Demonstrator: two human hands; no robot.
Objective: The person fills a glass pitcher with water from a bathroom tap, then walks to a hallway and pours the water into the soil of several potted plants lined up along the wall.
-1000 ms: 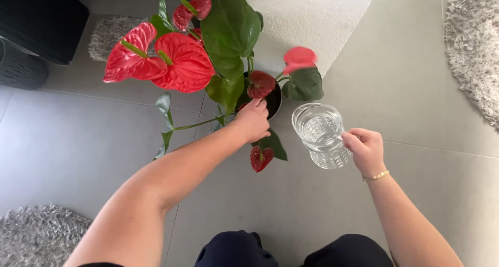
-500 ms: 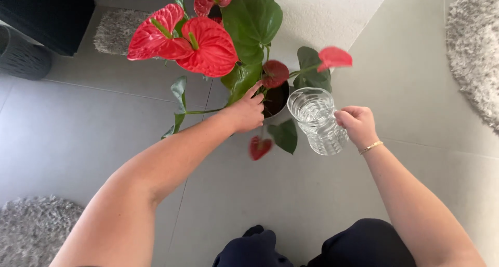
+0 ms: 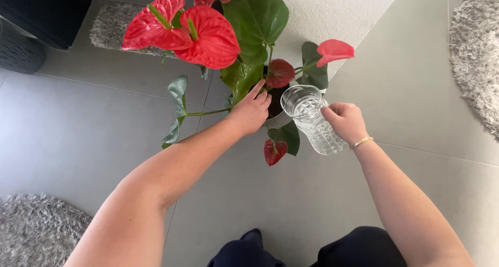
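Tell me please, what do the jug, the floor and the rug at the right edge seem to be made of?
The jug looks like clear cut glass: see-through, with a faceted pattern, though clear plastic is possible. The floor appears to be large matte grey tiles, probably ceramic or stone, with thin joint lines. The rug seems a soft shaggy textile in light grey; its long pile shows.

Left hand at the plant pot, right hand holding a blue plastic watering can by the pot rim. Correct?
Not quite. The head view shows the right hand holding a clear glass jug, not a blue plastic watering can. The rest stands: the left hand is at the pot, and the jug is by the pot's rim.
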